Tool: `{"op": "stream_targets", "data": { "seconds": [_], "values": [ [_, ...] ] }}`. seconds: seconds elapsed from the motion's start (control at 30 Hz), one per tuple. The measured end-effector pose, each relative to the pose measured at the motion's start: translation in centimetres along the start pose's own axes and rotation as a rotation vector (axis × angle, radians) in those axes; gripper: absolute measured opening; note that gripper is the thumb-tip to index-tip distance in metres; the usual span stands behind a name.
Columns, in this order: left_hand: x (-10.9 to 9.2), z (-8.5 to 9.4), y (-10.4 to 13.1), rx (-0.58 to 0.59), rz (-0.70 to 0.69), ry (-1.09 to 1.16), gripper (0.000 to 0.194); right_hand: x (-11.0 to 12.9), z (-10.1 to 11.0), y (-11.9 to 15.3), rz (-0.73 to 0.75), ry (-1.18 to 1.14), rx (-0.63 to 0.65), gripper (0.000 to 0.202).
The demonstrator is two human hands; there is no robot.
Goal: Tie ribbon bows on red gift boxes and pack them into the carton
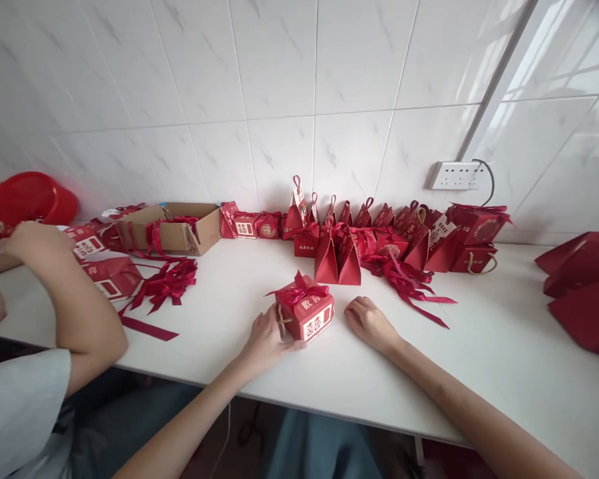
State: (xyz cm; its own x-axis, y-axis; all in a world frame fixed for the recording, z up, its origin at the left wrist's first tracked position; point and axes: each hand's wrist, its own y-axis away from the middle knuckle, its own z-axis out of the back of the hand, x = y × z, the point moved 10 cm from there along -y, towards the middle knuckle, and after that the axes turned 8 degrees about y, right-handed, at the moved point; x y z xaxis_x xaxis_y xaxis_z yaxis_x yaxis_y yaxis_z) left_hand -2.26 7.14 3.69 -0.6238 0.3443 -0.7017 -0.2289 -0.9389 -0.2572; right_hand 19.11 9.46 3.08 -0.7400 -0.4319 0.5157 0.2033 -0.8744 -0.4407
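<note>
One long white table (229, 286) bears the work, and near its front edge, between the person's two hands, rests a red double-happiness gift box (310, 311). It looks to be light, fairly stiff card, slick-surfaced and easily dented, so a gentle hold low on the ends or side walls would suit it best. Its long axis seems to slant from near left to farther right; the white character panel (317, 324) faces the person, turned somewhat rightward. The left hand (263, 340) clasps the left end, thumb along the lower near edge, other fingers partly hidden. The right hand (369, 324) rests apart, loosely curled; whether it encloses anything cannot be told. Atop sits a crimson ribbon bow (302, 290), likely soft and crushable; a twisted cord handle (281, 320) marks the left end.
</note>
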Motion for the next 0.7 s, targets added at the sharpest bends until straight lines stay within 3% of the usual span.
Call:
{"op": "stream_targets", "data": {
  "seconds": [0.03,0.1,0.2,0.27,0.33,0.43,0.5,0.6,0.7],
  "values": [
    [-0.5,-0.6,0.8,0.042,0.026,-0.019,0.067,-0.4,0.3,0.0,-0.039,-0.027,-0.017,0.012],
    [-2.3,-2.4,3.0,0.245,0.03,0.024,0.058,-1.5,1.0,0.1,-0.14,-0.093,-0.058,0.012],
    [-7.3,-4.9,8.0,0.747,-0.109,0.236,0.049,-3.9,2.2,0.6,-0.319,-0.228,-0.116,0.023],
    [-9.5,-4.4,9.8,0.907,-0.138,0.352,0.037,-5.3,3.0,1.1,-0.405,-0.343,-0.14,0.03],
    [-9.9,-2.8,8.5,0.819,-0.1,0.423,0.026,-6.2,3.6,1.4,-0.453,-0.463,-0.159,0.035],
    [-8.3,0.0,4.0,0.49,-0.052,0.459,0.024,-6.4,4.4,1.6,-0.476,-0.604,-0.168,0.044],
    [-6.7,0.9,1.1,0.316,-0.027,0.48,0.027,-5.5,4.8,1.8,-0.459,-0.656,-0.172,0.049],
    [-4.8,0.2,-2.9,0.116,0.032,0.573,0.032,-3.1,5.0,1.8,-0.425,-0.672,-0.188,0.054],
    [-4.6,-2.0,-6.0,-0.02,0.052,0.69,0.045,-1.0,3.9,1.0,-0.425,-0.643,-0.151,0.052]
  ]
}}
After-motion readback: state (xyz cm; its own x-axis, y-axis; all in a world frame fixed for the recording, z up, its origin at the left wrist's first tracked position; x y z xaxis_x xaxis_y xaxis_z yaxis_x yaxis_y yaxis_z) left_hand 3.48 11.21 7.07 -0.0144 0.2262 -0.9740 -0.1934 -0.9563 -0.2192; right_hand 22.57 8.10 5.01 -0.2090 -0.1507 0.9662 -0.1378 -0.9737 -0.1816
